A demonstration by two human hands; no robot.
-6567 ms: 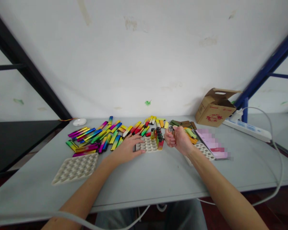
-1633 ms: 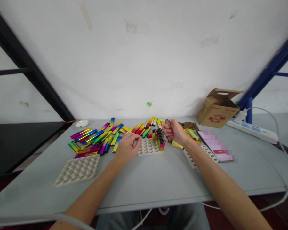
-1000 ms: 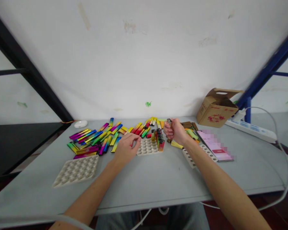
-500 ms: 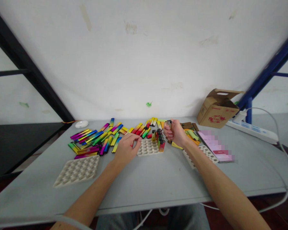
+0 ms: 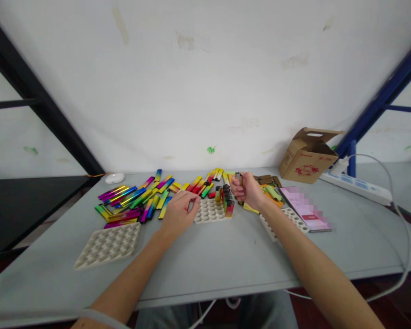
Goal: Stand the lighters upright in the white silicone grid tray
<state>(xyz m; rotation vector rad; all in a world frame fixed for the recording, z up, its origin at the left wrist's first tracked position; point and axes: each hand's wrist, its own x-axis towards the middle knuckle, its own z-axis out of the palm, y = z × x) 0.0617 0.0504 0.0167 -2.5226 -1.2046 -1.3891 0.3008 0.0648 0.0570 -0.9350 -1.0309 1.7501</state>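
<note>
My right hand is closed around a lighter, whose metal top sticks up above the fingers; most of its body is hidden in the palm. At the left edge of the middle white tray is my left hand, its thumb and forefinger a little apart and nothing visible between them. Whether its fingertips touch the tray I cannot tell. Along the tray's right side several lighters stand upright in the holes. One yellowish lighter stands just left of that row.
Shiny coloured lighters lie heaped at the left and behind the tray. Another white tray sits front left, and a third lies partly under my right forearm. A phone, an open cardboard box and a power strip are on the right.
The view shifts slightly. My right hand tilts the lighter a little to the left, while my left hand stays beside the tray.
</note>
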